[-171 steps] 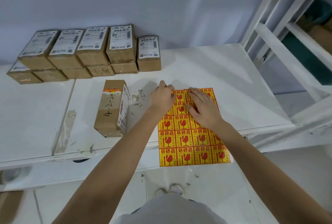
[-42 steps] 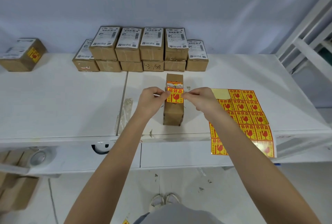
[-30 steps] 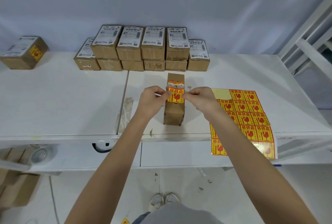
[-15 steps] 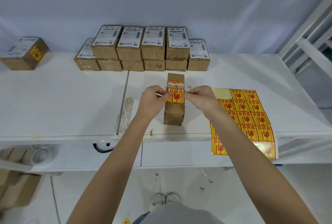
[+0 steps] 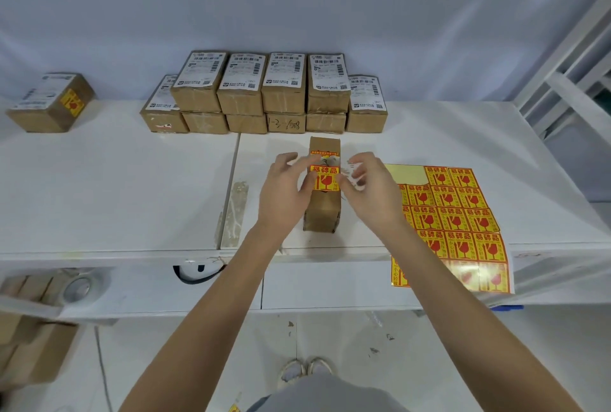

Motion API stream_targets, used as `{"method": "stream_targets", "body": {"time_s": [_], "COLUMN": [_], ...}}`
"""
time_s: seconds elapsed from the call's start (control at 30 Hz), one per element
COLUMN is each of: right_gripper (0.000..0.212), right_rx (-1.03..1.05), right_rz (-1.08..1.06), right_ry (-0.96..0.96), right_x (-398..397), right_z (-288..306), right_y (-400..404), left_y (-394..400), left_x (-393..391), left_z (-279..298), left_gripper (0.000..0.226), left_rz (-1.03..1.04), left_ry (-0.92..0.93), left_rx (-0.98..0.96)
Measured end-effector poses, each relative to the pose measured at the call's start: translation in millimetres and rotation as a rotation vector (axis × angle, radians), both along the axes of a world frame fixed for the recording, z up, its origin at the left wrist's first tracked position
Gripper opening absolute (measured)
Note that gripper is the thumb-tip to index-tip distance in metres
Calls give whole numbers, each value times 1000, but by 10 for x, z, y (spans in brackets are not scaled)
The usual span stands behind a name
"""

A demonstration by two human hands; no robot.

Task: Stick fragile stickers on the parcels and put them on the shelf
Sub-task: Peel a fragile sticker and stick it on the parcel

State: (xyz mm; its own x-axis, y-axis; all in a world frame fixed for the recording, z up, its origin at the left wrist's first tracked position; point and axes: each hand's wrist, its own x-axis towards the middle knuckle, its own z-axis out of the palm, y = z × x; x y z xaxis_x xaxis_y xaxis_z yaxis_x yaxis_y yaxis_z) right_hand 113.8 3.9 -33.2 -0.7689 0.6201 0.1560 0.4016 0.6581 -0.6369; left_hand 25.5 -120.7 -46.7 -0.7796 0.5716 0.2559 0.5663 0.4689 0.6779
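A brown parcel (image 5: pixel 322 215) lies end-on in the middle of the white table (image 5: pixel 115 196). A yellow and red fragile sticker (image 5: pixel 325 179) lies flat on its top face. My left hand (image 5: pixel 284 193) is at the sticker's left edge and my right hand (image 5: pixel 372 193) at its right edge. Both thumbs press on the sticker's sides while the fingers are spread and lifted. To the right, the sheet of fragile stickers (image 5: pixel 453 213) lies flat and hangs over the table's front edge, its top-left corner peeled bare.
Several labelled parcels (image 5: pixel 264 91) are stacked in two layers at the back. One parcel with a fragile sticker (image 5: pixel 53 102) sits at the far left. A white shelf frame (image 5: pixel 568 81) stands at the right. Cardboard boxes (image 5: pixel 29 345) sit below the table at left.
Both hands held the sticker pinched just above the parcel; now it lies on the parcel's top, the fingers have spread open and only the thumbs touch it.
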Motion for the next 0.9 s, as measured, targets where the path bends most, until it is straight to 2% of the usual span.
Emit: {"method": "stream_targets", "body": {"time_s": [0.1, 0.17, 0.23, 0.5, 0.73, 0.9], "right_gripper": [47, 58, 63, 71, 76, 78], "right_rx": [269, 366, 413, 400, 513, 445], "right_rz": [213, 296, 318, 318, 381, 334], "right_ry": [51, -38, -99, -228, -198, -202], "right_x": [51, 65, 73, 110, 109, 89], "right_z": [-95, -147, -191, -248, -198, -244], "right_y": [-105, -162, -182, -163, -180, -222], "left_y": [12, 22, 11, -18, -30, -29], "left_x": [114, 141, 142, 161, 144, 142], "left_z": [-69, -118, -160, -181, -154, -159], "left_gripper": [40, 47, 52, 65, 77, 80], "left_rz": [-23, -32, -28, 15, -14, -9], "left_ry": [201, 282, 283, 287, 284, 302], "left_rx": [-79, -164, -246, -383, -419, -455]}}
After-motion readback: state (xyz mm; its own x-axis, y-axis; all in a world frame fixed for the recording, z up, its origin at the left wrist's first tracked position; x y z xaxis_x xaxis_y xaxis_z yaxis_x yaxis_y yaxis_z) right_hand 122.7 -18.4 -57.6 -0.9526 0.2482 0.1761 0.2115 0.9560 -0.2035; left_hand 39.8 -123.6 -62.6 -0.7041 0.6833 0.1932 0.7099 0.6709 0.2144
